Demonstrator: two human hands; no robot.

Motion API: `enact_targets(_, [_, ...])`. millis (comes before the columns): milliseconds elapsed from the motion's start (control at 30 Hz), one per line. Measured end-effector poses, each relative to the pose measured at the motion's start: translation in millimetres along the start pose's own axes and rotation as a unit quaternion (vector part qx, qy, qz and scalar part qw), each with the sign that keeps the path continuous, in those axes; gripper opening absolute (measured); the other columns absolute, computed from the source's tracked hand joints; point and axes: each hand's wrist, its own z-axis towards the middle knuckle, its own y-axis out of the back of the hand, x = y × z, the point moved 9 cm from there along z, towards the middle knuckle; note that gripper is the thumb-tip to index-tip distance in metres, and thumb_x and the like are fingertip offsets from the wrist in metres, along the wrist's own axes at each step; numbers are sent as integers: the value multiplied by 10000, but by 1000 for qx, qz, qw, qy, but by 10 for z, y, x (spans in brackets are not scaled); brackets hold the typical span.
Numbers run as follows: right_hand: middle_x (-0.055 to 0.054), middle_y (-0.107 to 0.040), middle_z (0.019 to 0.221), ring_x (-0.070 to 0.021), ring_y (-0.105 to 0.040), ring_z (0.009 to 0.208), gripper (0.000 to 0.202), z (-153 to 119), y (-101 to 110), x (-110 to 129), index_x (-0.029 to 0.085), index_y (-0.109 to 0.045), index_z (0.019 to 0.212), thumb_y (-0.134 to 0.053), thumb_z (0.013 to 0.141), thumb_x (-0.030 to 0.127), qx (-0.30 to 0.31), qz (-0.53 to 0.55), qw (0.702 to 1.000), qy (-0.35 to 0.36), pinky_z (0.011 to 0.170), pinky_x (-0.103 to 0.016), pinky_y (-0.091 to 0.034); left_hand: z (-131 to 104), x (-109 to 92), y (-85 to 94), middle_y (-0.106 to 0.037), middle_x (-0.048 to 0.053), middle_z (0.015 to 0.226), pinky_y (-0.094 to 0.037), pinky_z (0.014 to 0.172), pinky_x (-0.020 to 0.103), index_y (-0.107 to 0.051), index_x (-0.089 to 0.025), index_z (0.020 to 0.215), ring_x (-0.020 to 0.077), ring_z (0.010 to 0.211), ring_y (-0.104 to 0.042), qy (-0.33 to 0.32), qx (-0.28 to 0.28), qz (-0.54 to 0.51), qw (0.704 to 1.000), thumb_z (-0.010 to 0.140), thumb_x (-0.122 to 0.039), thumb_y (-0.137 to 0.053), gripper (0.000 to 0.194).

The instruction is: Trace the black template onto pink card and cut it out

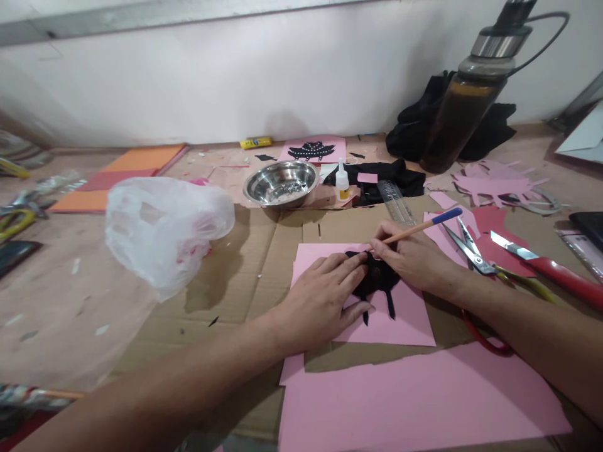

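Note:
My left hand [325,295] lies flat with its fingers stretched over a black cut-out shape [377,282], pressing it onto a pink sheet [409,323]. Two thin black strips stick out from the cut-out toward me. In my right hand [409,254] is a slim wooden pencil [409,233] with a blue end. Its point meets the upper edge of the black shape, close to my left fingertips, which partly hide it. A clear ruler [396,202] lies just beyond my right hand.
Scissors [471,251] and a red-handled cutter [541,262] lie beside my right forearm. A plastic bag [164,232] sits left on the cardboard [264,295]. Behind stand a metal bowl [257,193], a glue bottle [342,182] and a tall drink bottle [464,113]. Pink paper [414,402] lies in front.

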Motion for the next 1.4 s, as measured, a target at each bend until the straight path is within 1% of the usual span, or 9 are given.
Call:
enact_targets(200, [4,-573,702,-155,-526,671,225,4,11,-8,231,-470,755,-458,946,348,0,4,1000,1,608,-289,-379,9,-6,3,-633,148,1362,-466,1053,454,-595,-63,1296,321,1234,-548,-7,-4,16,1000,968,-496,-485,555])
enact_targets(333, [-4,-595,727,-159,-538,690,222,7,10,-19,232,-477,761,-453,950,347,3,-1,1000,6,629,-295,-398,7,8,-19,-632,149,1361,-462,1058,459,-592,-75,1302,321,1246,-543,-1,3,16,1000,962,-503,-495,555])
enact_targets(567, [0,-570,722,-150,-516,673,222,6,5,-81,228,-474,777,-463,955,361,2,0,1000,4,603,-285,-396,-3,18,-27,-640,162,1336,-472,1044,479,-576,-77,1315,321,1237,-544,1,-1,0,1000,961,-498,-503,554])
enact_targets(667, [7,-555,720,-143,-502,664,204,9,-5,-102,225,-472,787,-460,954,342,5,1,1000,0,596,-276,-384,-5,21,-30,-634,157,1347,-474,1043,471,-572,-78,1317,314,1240,-541,2,2,-2,1000,961,-488,-510,547])
enact_targets(800, [9,-527,699,-137,-477,639,206,7,-4,-60,223,-443,751,-456,937,310,8,1,1000,6,579,-268,-357,-6,25,-42,-624,146,1367,-470,1051,463,-574,-79,1320,314,1242,-535,2,7,5,1000,962,-492,-506,551])
enact_targets(967, [-9,-570,728,-156,-503,680,188,-7,18,-16,221,-457,765,-452,931,308,6,-18,1000,-18,602,-286,-336,0,24,-44,-616,142,1381,-456,1072,463,-574,-71,1323,320,1265,-521,3,13,2,1000,967,-494,-492,559])
enact_targets(1067, [-16,-573,737,-161,-505,689,191,-6,11,12,219,-452,760,-440,934,297,14,-31,999,-25,604,-290,-330,4,25,-41,-601,143,1402,-452,1080,468,-564,-78,1339,318,1281,-514,7,19,0,1000,969,-501,-487,568])
enact_targets(1267, [-1,-511,694,-143,-448,636,213,9,25,46,219,-409,723,-437,927,271,11,-50,999,-15,576,-285,-300,5,29,-39,-609,156,1388,-459,1073,485,-561,-89,1343,312,1283,-521,12,21,-12,1000,967,-496,-493,559])
enact_targets(1400, [2,-500,703,-144,-448,648,215,-9,24,21,219,-400,727,-425,931,284,18,-42,998,-31,586,-289,-305,3,45,-45,-580,127,1434,-446,1092,479,-524,-119,1400,302,1308,-503,23,26,-25,999,957,-491,-518,578])
